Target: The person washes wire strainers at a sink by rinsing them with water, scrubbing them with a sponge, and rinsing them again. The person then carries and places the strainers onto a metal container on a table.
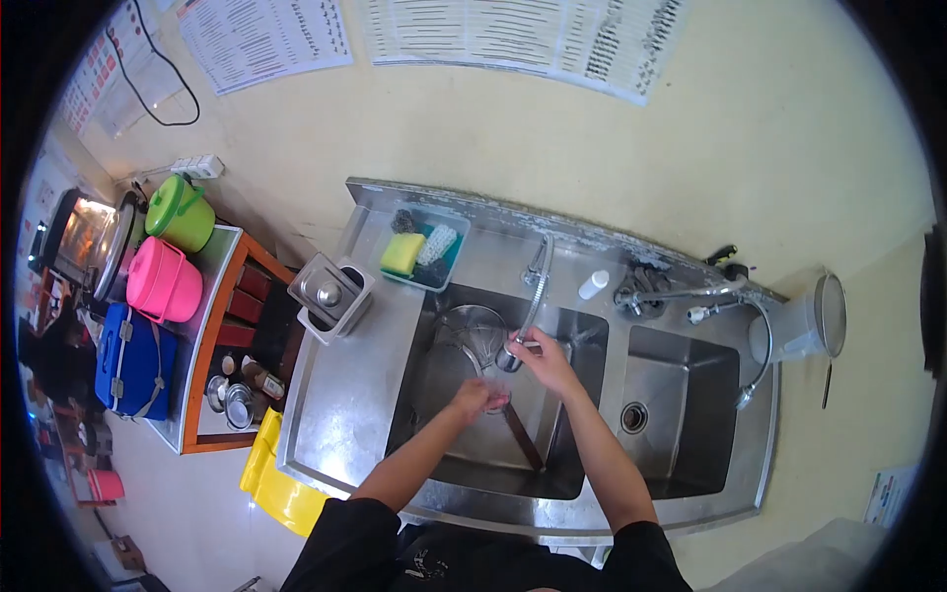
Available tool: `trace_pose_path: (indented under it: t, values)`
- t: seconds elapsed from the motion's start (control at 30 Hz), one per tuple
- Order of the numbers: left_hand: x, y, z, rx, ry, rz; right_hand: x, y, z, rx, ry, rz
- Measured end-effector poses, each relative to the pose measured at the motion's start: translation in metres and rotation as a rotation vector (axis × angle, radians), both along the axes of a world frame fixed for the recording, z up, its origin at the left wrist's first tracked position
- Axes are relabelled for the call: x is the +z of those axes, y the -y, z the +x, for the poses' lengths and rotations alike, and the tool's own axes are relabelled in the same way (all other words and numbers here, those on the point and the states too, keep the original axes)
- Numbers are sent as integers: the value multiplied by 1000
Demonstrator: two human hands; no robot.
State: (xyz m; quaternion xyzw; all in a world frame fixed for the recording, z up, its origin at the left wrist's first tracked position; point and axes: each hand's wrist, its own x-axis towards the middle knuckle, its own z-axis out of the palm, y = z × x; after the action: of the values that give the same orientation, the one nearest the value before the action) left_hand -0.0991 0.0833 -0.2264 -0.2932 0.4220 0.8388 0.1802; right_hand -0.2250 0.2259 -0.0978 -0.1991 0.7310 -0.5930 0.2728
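rinsing seems under way, unfinished: right hand [543,361] pinching the faucet spray head [507,359], left hand [478,397] grip unclear, brown-handled utensil [524,440] lying in the sink basin [592,340].

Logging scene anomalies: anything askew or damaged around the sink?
Yes. At the left drainboard, the knobbed steel lid lies askew across a rectangular container, leaving the opening partly uncovered. The backsplash also looks patchy, possibly worn.

The right hand [538,357] has its grip on a sprayer head [508,358] above the larger basin [483,474]; the left hand [476,398] is near it, beside a brown handle [523,437].
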Motion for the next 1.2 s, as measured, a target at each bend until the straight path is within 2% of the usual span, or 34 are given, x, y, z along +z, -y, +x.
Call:
trace_pose_path:
  t: [0.03, 0.13, 0.23, 0.27, 0.37, 0.47, 0.57, 0.6, 0.7, 0.73, 0.83, 0.93, 1.03, 1.07, 1.17, 1.2]
  values:
    - [4, -2, -4, 51, 61, -23, 0, -1, -4, 40, 44, -24]
    - [14, 5, -3, -58, 135, -4, 4, -5, -17, 147, 254, -99]
    - [21, 9, 0, -90, 175, 28, -4, -2, -33, 44, 208, -235]
    - [20, 14, 2, -90, 132, -24, -8, 3, -37, -70, 128, -214]
    - [20, 31, 12, -87, 19, -209, -68, 19, -68, -569, 243, -248]
    - [39, 56, 13, -81, -66, -415, -90, 27, -99, -690, 359, -67]
    - [33, 87, 16, -68, -133, -562, -100, 41, -116, -584, 372, -314]
    - [35, 96, 17, -58, -151, -609, -106, 46, -125, -598, 233, -383]
    - [54, 124, 16, -56, -179, -716, -94, 44, -163, -623, 129, -154]
    - [61, 130, 17, -62, -183, -744, -107, 39, -179, -615, -124, 243]
    - [69, 143, 16, 11, -229, -680, -137, 31, -178, -440, -556, 613]
    - [76, 149, 12, -24, -241, -789, -117, 30, -164, -470, -2, 229]
    - [91, 152, 2, -36, -226, -864, -115, 27, -169, -568, 96, 104]
    - [96, 155, -7, -7, -261, -926, -117, 27, -172, -570, 98, 98]
    - [112, 162, -49, 84, -386, -1135, -113, 37, -161, -662, 215, -167]
    - [116, 166, -71, 131, -442, -1225, -108, 40, -159, -708, 222, -161]
